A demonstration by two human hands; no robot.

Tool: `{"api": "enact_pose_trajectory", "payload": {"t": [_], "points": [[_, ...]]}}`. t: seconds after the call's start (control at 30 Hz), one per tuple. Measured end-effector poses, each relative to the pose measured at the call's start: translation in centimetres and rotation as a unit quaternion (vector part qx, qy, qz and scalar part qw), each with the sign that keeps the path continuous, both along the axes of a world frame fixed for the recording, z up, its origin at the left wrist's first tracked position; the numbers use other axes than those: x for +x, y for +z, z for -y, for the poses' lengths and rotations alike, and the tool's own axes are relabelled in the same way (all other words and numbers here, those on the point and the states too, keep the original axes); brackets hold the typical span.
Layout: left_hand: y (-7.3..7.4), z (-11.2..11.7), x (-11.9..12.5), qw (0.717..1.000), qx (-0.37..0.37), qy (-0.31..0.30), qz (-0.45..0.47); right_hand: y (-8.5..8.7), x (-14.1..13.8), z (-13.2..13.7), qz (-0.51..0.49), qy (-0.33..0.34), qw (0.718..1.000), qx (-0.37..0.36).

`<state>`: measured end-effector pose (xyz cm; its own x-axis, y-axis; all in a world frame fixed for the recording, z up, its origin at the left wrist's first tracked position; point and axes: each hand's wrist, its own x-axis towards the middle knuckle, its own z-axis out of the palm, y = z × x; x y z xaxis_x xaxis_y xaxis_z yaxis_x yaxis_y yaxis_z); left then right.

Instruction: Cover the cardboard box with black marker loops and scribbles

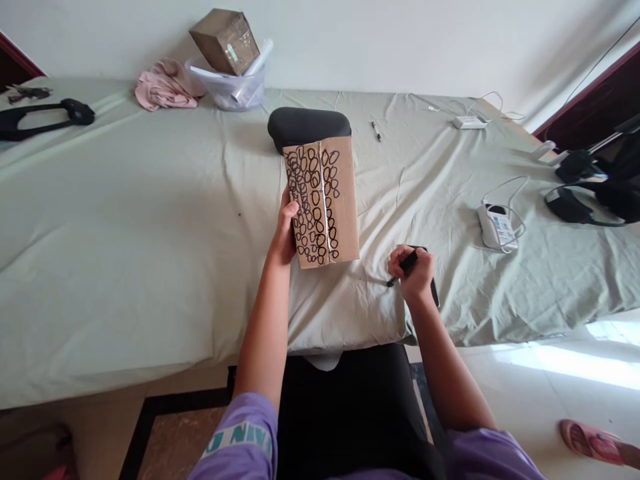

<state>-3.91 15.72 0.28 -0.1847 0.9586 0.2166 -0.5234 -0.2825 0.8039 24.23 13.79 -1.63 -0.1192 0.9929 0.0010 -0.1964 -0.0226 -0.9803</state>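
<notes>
My left hand (pixel 287 227) grips a brown cardboard box (pixel 345 220) by its left side, thumb on the drawn face. Rows of black loops (pixel 315 200) cover the left and middle of that face, on both sides of a pale seam. The right strip of the face is plain cardboard. Away from the box, over the cloth to its right, my right hand (pixel 415 270) is closed around a black marker (pixel 409 261), whose end points down and left. Partly hidden under this hand is a dark flat object (pixel 435 291); I cannot make out its kind.
Behind the box lies a black hard case (pixel 310 123). A pen (pixel 376 131) and a white adapter with cable (pixel 497 227) rest on the green cloth (pixel 150 253). Headphones (pixel 590 200) are at right. A plastic basket (pixel 233 90) and pink cloth (pixel 167 85) stand against the wall.
</notes>
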Motion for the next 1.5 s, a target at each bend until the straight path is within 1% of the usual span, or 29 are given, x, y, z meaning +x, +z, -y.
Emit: {"api": "enact_pose_trajectory", "payload": {"t": [0.03, 0.1, 0.13, 0.2, 0.3, 0.43, 0.5, 0.57, 0.6, 0.67, 0.7, 0.73, 0.77, 0.8, 0.87, 0.9, 0.93, 1.0, 1.07, 1.1, 1.17, 1.23, 1.3, 1.37, 1.43, 1.5], "points": [[0.1, 0.1, 0.0, 1.000, -0.004, 0.000, 0.005, 0.2, -0.1, 0.0, -0.031, -0.014, 0.999, -0.010], [0.1, 0.1, 0.0, 1.000, -0.011, -0.002, 0.008, 0.5, -0.3, 0.1, -0.040, -0.038, 0.998, -0.005], [0.0, 0.1, 0.0, 1.000, -0.015, -0.003, 0.008, 0.5, -0.5, 0.2, -0.034, -0.037, 0.999, -0.008], [-0.2, 0.1, -0.1, 1.000, -0.021, -0.009, 0.007, 0.5, -0.8, 0.3, -0.004, -0.021, 1.000, -0.004], [-0.6, -0.1, -0.2, 1.000, -0.021, -0.017, 0.015, 0.5, -1.2, 0.5, 0.038, 0.003, 0.999, 0.022], [-0.6, 0.1, -0.2, 0.999, -0.011, -0.025, 0.029, 1.2, -2.2, 0.5, 0.089, -0.008, 0.994, 0.056], [-0.4, 0.3, -0.1, 0.999, -0.008, -0.027, 0.037, 1.4, -2.7, 0.2, 0.135, -0.001, 0.990, 0.049], [-0.1, 0.5, -0.2, 0.998, -0.011, -0.027, 0.049, 1.2, -3.0, -0.3, 0.204, 0.017, 0.978, 0.041], [0.0, 0.6, -0.2, 0.998, -0.015, -0.028, 0.057, 0.9, -3.0, -0.6, 0.249, 0.018, 0.967, 0.047], [0.1, 0.8, -0.3, 0.996, -0.028, -0.037, 0.074, 0.3, -2.9, -1.2, 0.342, -0.015, 0.936, 0.086], [0.1, 0.8, -0.3, 0.995, -0.036, -0.043, 0.082, 0.0, -2.9, -1.5, 0.376, -0.037, 0.920, 0.109], [0.0, 0.8, -0.3, 0.994, -0.044, -0.049, 0.089, -0.2, -2.9, -1.7, 0.391, -0.051, 0.910, 0.125], [-0.1, 0.8, -0.3, 0.993, -0.052, -0.056, 0.094, -0.3, -3.1, -1.8, 0.386, -0.049, 0.912, 0.130], [-0.2, 0.8, -0.3, 0.991, -0.060, -0.064, 0.096, -0.2, -3.5, -2.0, 0.359, -0.030, 0.925, 0.122], [-0.5, 0.6, -0.1, 0.989, -0.071, -0.080, 0.102, 0.0, -4.4, -2.4, 0.254, 0.045, 0.963, 0.079], [-0.6, 0.4, 0.0, 0.988, -0.073, -0.084, 0.107, 0.2, -5.0, -2.8, 0.189, 0.089, 0.977, 0.053], [-0.7, 0.3, 0.0, 0.987, -0.072, -0.084, 0.114, 0.2, -5.5, -3.2, 0.128, 0.130, 0.983, 0.027], [-0.9, 0.0, 0.1, 0.986, -0.068, -0.078, 0.127, 0.2, -6.2, -4.3, 0.039, 0.203, 0.978, -0.024], [-1.1, -0.2, -0.2, 0.987, -0.074, -0.082, 0.121, -0.1, -6.4, -5.3, 0.004, 0.253, 0.965, -0.072], [-1.2, -0.3, -0.5, 0.987, -0.079, -0.087, 0.108, -0.3, -6.4, -5.8, 0.000, 0.266, 0.960, -0.082], [-1.5, -0.4, -1.4, 0.992, -0.076, -0.072, 0.068, -0.6, -6.2, -6.6, -0.001, 0.265, 0.962, -0.065], [-1.8, -0.5, -2.5, 0.998, -0.048, -0.031, 0.000, -0.7, -6.0, -7.0, 0.015, 0.244, 0.970, -0.007], [-2.2, -0.7, -3.5, 0.995, -0.003, -0.005, -0.095, -0.6, -5.8, -7.1, 0.052, 0.217, 0.973, 0.058], [-2.7, -0.8, -4.0, 0.985, 0.048, -0.003, -0.167, -0.3, -5.9, -6.9, 0.095, 0.193, 0.971, 0.108], [-3.1, -0.8, -4.1, 0.976, 0.088, -0.012, -0.201, 0.0, -6.1, -6.5, 0.121, 0.171, 0.969, 0.134], [-3.3, -0.6, -4.0, 0.970, 0.089, -0.012, -0.227, 0.1, -6.4, -6.2, 0.137, 0.154, 0.968, 0.145]]}}
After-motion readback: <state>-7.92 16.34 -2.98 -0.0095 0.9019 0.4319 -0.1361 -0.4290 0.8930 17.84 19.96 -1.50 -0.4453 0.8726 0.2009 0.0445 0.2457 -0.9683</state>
